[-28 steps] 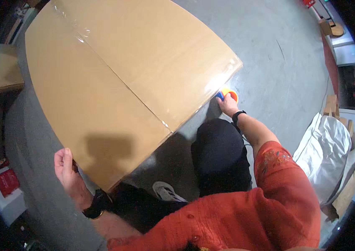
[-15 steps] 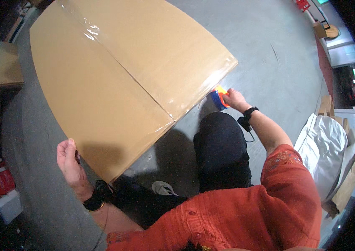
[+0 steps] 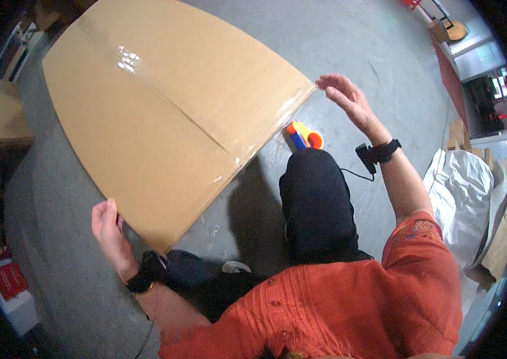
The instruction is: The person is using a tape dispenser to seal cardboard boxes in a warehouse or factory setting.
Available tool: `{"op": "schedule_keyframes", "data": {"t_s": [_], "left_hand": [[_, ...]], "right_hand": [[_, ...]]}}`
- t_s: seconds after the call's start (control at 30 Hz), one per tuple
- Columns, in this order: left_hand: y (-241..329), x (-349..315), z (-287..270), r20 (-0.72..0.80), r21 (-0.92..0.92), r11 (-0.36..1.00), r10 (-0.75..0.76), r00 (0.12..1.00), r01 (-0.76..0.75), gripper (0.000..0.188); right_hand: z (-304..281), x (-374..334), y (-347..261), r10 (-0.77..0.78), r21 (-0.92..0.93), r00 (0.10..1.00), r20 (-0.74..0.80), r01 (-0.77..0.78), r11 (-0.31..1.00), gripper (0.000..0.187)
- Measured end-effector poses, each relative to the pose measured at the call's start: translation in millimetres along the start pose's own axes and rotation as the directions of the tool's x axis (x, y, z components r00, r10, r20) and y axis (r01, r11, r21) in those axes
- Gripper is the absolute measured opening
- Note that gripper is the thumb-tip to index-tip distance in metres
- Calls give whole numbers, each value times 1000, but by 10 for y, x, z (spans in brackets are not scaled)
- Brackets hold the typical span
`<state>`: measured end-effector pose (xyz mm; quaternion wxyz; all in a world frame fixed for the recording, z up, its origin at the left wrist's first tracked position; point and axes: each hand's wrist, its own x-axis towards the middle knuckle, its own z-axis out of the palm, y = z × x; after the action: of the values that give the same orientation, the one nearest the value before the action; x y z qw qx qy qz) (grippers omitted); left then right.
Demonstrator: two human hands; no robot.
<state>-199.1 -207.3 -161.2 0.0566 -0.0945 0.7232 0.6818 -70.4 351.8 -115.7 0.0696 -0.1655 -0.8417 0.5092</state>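
A large brown cardboard box (image 3: pixel 163 143) lies before me, with clear tape along its middle seam and shiny tape at its near edge. My left hand (image 3: pixel 111 236) is closed on the box's left edge by the near corner; some of its fingers are hidden. At the box's right corner my right hand (image 3: pixel 352 105) hovers with fingers stretched out and nothing in it. Whether its fingertips touch the corner I cannot tell. On the floor beside the near edge, just past my knee, sits an orange, yellow and blue tape dispenser (image 3: pixel 308 137).
Crumpled silvery-white sheeting (image 3: pixel 460 191) and brown paper lie at the right. Another cardboard box (image 3: pixel 5 113) stands at the far left, and a red and white box (image 3: pixel 11 281) lower down there. My bent knee (image 3: pixel 316 191) is close to the tape dispenser.
My right hand has let go of the tape dispenser, leaving it on the floor, and has moved up and away to the box's right corner. My left hand stays at the left edge.
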Motion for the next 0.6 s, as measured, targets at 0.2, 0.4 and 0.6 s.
{"op": "schedule_keyframes", "data": {"t_s": [0.2,0.4,0.6], "left_hand": [[-48,27,-51,-43,30,996,81,996,-80,20],[-124,247,29,-101,3,996,90,991,-90,20],[65,792,-126,-59,93,993,83,995,-77,24]], "right_hand": [[272,423,-389,-5,-202,994,106,26,979,73],[236,792,-332,111,-344,968,224,-28,939,79],[421,899,-616,97,-331,965,242,-12,943,80]]}}
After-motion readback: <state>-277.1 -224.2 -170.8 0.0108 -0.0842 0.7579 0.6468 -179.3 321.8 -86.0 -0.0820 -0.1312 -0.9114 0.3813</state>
